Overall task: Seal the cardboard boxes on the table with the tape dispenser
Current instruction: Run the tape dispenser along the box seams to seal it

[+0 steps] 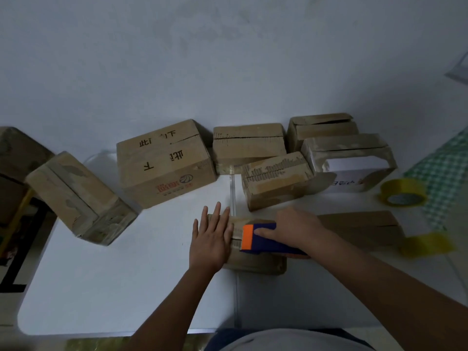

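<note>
Right grip (pixel 293 228) on tape dispenser (pixel 260 239)

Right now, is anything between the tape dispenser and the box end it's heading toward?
Only the left hand, flat on the small cardboard box, directly ahead of the blue-and-orange tape dispenser gripped by the right hand.

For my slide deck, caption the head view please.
Left hand steadies small cardboard box; right hand runs blue-orange tape dispenser across it.

"此" and "下" on box (pixel 166 160)
</note>
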### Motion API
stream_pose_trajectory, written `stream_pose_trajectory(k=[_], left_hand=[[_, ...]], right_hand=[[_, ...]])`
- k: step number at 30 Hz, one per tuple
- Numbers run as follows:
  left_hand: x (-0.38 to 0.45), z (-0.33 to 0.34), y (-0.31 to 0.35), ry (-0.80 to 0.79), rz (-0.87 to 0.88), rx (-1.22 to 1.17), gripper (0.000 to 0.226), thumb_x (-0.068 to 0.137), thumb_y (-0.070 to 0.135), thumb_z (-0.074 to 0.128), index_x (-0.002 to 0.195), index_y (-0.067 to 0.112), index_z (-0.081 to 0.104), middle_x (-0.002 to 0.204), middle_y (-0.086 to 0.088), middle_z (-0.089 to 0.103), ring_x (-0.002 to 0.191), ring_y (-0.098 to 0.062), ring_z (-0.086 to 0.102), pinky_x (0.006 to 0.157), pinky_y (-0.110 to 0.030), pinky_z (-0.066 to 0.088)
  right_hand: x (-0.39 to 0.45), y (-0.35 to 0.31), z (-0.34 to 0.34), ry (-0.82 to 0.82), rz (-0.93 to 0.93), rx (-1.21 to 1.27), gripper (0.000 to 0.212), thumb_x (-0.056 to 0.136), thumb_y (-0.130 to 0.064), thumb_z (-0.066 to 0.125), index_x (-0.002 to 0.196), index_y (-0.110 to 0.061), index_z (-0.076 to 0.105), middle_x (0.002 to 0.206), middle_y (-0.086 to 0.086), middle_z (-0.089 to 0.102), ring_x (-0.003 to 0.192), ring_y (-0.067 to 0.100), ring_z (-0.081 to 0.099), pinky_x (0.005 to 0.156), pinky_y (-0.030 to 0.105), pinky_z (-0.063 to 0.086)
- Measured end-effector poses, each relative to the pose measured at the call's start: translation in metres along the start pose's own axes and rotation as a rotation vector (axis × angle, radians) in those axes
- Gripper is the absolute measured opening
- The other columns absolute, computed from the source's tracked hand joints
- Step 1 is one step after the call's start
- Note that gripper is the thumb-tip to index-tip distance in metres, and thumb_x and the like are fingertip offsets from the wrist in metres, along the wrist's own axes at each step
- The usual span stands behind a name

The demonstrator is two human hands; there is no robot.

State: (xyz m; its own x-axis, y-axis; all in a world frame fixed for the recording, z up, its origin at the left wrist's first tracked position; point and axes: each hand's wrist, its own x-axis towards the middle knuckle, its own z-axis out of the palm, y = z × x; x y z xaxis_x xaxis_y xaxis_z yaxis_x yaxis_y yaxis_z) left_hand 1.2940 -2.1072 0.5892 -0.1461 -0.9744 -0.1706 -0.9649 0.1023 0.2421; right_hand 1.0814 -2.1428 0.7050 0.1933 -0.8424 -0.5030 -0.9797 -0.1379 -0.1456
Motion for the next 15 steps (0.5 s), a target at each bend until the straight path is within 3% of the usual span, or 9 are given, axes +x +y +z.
stream_pose_trajectory(k=[5,8,12,15], left_hand=[[0.002,-0.001,0.002,-0.041,-0.015,0.033,0.070,0.091,0.058,-0.013,0.156,0.034,-0.010,0.161,0.009,-0.021,0.147,-0.019,-0.027,0.123,-0.043,-0.004],[0.001,-0.003,0.003,-0.046,-0.020,0.034,0.072,0.089,0.060,-0.016,0.156,0.035,-0.010,0.161,0.009,-0.022,0.147,-0.019,-0.027,0.123,-0.042,-0.006],[0.003,-0.004,-0.002,-0.047,0.002,0.015,0.081,0.083,0.066,-0.026,0.155,0.036,-0.007,0.160,0.010,-0.021,0.148,-0.020,-0.024,0.123,-0.043,-0.003],[0.009,-0.014,-0.019,-0.049,0.029,0.061,0.074,0.087,0.064,-0.016,0.155,0.036,-0.006,0.160,0.010,-0.020,0.149,-0.021,-0.021,0.124,-0.047,0.001]], right_hand=[[-0.013,0.039,-0.001,-0.023,-0.021,0.081,0.053,0.082,-0.077,0.044,0.071,-0.025,0.047,0.073,-0.007,0.050,0.070,0.009,0.050,0.064,0.028,0.040],[-0.010,0.076,0.011,-0.030,-0.013,0.074,0.067,0.077,-0.085,0.036,0.086,-0.026,0.064,0.076,-0.006,0.060,0.070,0.008,0.056,0.063,0.027,0.044],[-0.007,0.091,0.027,-0.004,-0.026,0.082,0.083,0.067,-0.094,0.022,0.092,-0.028,0.065,0.078,-0.006,0.064,0.070,0.010,0.060,0.066,0.030,0.050],[-0.009,0.074,0.030,-0.014,0.006,0.076,0.072,0.079,-0.085,0.032,0.081,-0.019,0.062,0.076,-0.001,0.061,0.068,0.014,0.057,0.063,0.030,0.046]])
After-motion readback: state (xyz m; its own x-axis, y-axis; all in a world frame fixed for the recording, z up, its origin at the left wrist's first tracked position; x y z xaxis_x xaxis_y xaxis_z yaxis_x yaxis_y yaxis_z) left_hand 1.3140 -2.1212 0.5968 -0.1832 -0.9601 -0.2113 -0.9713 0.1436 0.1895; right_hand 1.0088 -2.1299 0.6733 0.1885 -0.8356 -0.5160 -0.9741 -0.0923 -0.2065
